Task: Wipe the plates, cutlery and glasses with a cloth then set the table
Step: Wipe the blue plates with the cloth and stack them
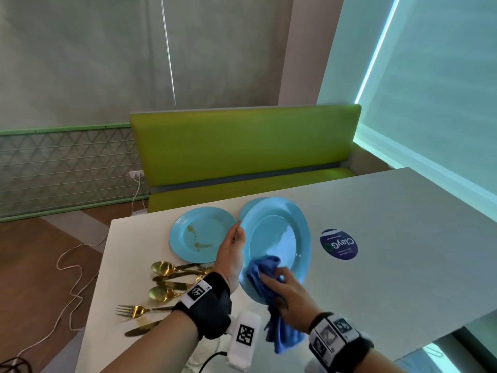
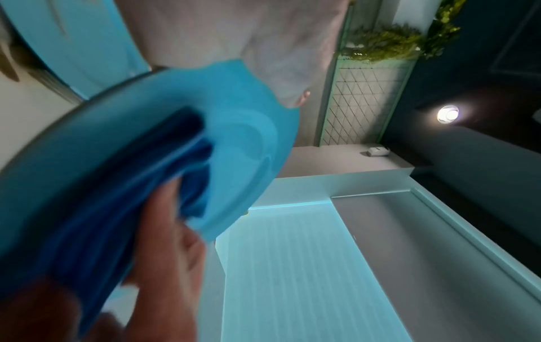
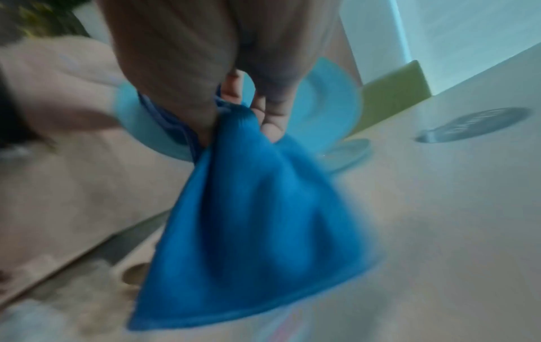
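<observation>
my left hand [image 1: 231, 254] grips the left rim of a round light-blue plate [image 1: 279, 238], fingers curled behind it, thumb on the front, holding it tilted up above the white table [image 1: 403, 238]. my right hand [image 1: 289, 294] is bunched tight around a crumpled blue cloth [image 1: 265, 267], pressing it against the lower face of that plate, the loose end of the cloth hanging below my fist. a second light-blue plate with brown smears [image 1: 201, 234] lies flat on the table just left of my left hand, and another blue plate's edge [image 1: 251, 204] peeks out behind the one i'm holding. gold spoons, forks and knives [image 1: 166, 281] lie scattered near my left wrist.
</observation>
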`<state>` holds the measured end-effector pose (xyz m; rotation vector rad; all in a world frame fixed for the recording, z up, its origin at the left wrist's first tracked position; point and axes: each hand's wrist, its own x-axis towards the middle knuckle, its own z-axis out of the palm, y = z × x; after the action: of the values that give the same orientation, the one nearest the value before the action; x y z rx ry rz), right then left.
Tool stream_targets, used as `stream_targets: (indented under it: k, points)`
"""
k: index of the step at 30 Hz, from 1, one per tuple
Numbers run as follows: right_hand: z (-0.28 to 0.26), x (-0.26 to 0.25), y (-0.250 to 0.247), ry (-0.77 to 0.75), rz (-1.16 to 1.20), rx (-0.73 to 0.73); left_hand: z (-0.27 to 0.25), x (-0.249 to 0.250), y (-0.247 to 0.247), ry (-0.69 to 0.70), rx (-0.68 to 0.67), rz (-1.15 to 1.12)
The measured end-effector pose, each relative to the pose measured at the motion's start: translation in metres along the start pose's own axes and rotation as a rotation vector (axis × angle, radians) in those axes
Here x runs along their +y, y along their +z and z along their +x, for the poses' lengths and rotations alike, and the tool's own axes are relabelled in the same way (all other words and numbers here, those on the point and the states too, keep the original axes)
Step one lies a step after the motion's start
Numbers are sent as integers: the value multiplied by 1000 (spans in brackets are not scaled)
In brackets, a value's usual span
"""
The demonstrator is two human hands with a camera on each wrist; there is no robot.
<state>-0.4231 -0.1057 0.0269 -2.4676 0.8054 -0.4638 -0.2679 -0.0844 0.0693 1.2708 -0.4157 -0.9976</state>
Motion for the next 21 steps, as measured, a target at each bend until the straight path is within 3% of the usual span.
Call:
stream_targets:
  k: [1, 4, 6, 8, 11, 13, 21]
  points:
    - [-3, 7, -5, 45, -49, 51, 2, 1, -2, 1, 9, 21]
    - [9, 29, -34, 408, 91, 149, 3, -2, -6, -15, 18, 48]
    - [21, 41, -60, 526, 100, 199, 1, -4, -3, -25, 2, 78]
    - [31, 48, -82, 562, 144, 256, 1, -12, -2, -58, -11, 113]
    - [39, 50, -105, 601, 520, 424, 5, -31, -3, -120, -14, 291]
    - [40, 45, -116, 605, 717, 461, 10, -49, -5, -164, -5, 453]
    - [36, 55, -114, 570, 727, 423, 25, -75, -6, -399, 25, 789]
